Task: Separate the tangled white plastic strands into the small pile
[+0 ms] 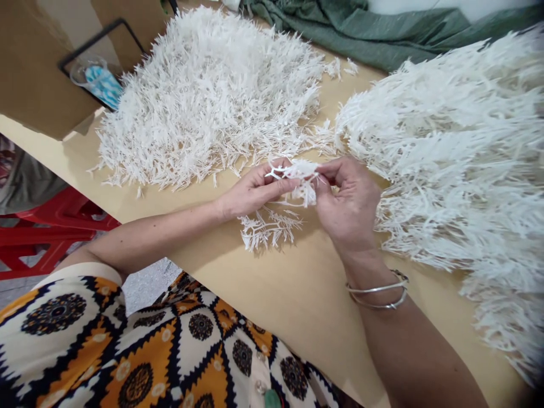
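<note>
Between my two hands is a white branched plastic sprig (302,169), with fine twigs like artificial foliage. My left hand (259,186) is closed, pinching its left side between thumb and fingers. From the other side my right hand (346,198) grips it, thumb and fingertips pressed together; a bangle is on that wrist. Just below my left hand, another white sprig (270,229) lies on the tan tabletop (314,294). The exact spot where the fingertips meet the held sprig is partly hidden.
A large heap of white sprigs (221,90) spreads behind my hands. Longer white strands (459,153) are piled at the right. At the back left stand a cardboard box (38,56) and a clear cup (96,76). Green cloth (374,28) lies along the back; red stools (51,226) stand left.
</note>
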Available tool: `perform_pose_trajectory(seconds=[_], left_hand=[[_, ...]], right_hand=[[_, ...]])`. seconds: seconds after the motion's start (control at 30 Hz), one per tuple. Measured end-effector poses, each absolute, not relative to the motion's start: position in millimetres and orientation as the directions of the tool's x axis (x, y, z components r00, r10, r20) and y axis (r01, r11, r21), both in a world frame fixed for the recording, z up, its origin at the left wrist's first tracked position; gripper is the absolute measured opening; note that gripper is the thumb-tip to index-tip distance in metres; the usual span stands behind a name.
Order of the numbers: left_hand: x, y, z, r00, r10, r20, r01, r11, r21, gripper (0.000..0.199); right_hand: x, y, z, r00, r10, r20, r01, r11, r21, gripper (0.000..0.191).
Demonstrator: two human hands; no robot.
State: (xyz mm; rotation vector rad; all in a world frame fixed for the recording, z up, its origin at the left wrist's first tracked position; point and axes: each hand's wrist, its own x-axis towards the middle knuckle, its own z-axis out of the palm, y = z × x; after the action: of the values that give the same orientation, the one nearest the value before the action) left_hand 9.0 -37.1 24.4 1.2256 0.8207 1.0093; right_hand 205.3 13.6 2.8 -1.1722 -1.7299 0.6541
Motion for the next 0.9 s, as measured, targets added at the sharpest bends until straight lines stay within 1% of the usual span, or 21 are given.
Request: perform_pose_trajectory(seconds=[0.07,0.13,0.23,0.27,0.33,0.4,0.47,0.57,0.67,0.77,0.9], left_hand=[[12.9,-43.8,30.4,0.461,0.886,0.056,-0.139,0.010,0.990,0.030],[16.5,-47.4,32.4,0.468,0.882,0.062,-0.137,0.003,0.991,0.031],[17.5,-43.0,22.7,0.328,0.944,0.041,-0.196,0.026,0.980,0.039],[16.5,-39.6,17.3,0.276,0.961,0.018,-0.221,0.045,0.974,0.042],[13.4,-33.0,7.4,0.197,0.980,-0.018,-0.246,0.067,0.967,0.046],[10.6,-28.6,1.9,0.160,0.986,-0.038,-0.256,0.079,0.963,0.047],[9.1,-27.0,1.6,0.153,0.987,-0.053,-0.266,0.093,0.959,0.047],[9.2,-27.3,6.0,0.163,0.984,-0.066,-0.288,0.111,0.951,0.046],[10.2,-27.7,9.4,0.180,0.982,-0.057,-0.293,0.109,0.950,0.043],[11.0,-27.2,10.5,0.176,0.984,-0.035,-0.293,0.087,0.952,0.041],[11.2,-26.6,10.4,0.206,0.978,-0.042,-0.257,0.095,0.962,0.038]], right_hand=[[215.7,25.3,-2.2,-0.059,0.934,0.352,0.373,0.348,-0.860,0.014],[223.2,33.4,-4.8,-0.012,0.933,0.361,0.345,0.342,-0.874,0.013],[223.3,33.5,-3.3,-0.051,0.917,0.395,0.371,0.385,-0.845,0.006],[221.3,30.9,-1.5,-0.067,0.909,0.412,0.363,0.406,-0.838,0.007],[217.1,24.4,3.8,-0.077,0.883,0.463,0.340,0.460,-0.820,0.017],[214.5,18.0,10.7,-0.096,0.861,0.500,0.342,0.500,-0.795,0.024],[213.4,12.9,16.8,-0.163,0.845,0.509,0.358,0.531,-0.768,0.027],[211.9,9.0,19.8,-0.276,0.807,0.522,0.393,0.590,-0.705,0.018],[210.7,9.5,16.1,-0.305,0.800,0.517,0.406,0.600,-0.689,0.006],[210.4,12.2,10.9,-0.329,0.799,0.503,0.416,0.601,-0.682,0.008],[207.1,14.0,4.5,-0.356,0.788,0.502,0.534,0.613,-0.583,0.004]])
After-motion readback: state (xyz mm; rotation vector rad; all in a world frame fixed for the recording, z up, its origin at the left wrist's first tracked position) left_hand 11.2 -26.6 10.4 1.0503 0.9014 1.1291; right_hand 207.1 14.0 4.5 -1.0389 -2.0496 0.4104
